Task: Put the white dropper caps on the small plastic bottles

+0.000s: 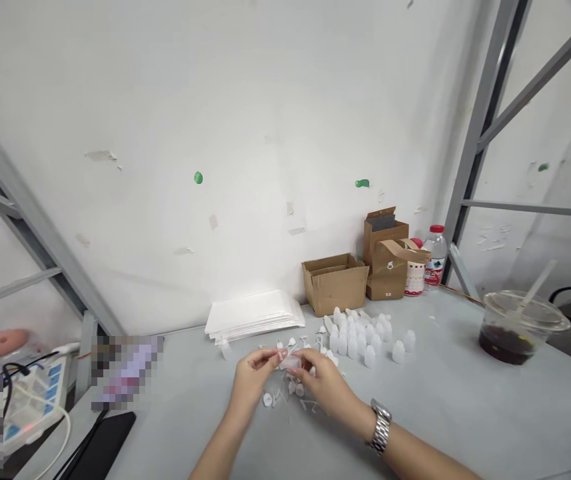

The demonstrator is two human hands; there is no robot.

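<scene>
A small translucent white plastic piece [291, 362] sits between my two hands, just above the table. My right hand [321, 379] pinches it between thumb and fingertips. My left hand [255, 375] is closed in a pinch at its left side, and what lies between those fingertips is too small to make out. Under and around my hands are scattered small white plastic parts with thin stems [268, 399]. Beyond my right hand stand several frosted white dome-topped pieces [352, 345] in a cluster, with a few apart on its right.
White sheets [252, 315] lie stacked by the wall. A cardboard box [336, 290], a brown paper bag [385, 267] and a bottle [435, 260] stand at the back right. A drink cup with straw [510, 333] is far right; a black device [102, 443] and power strip [35, 407] are left.
</scene>
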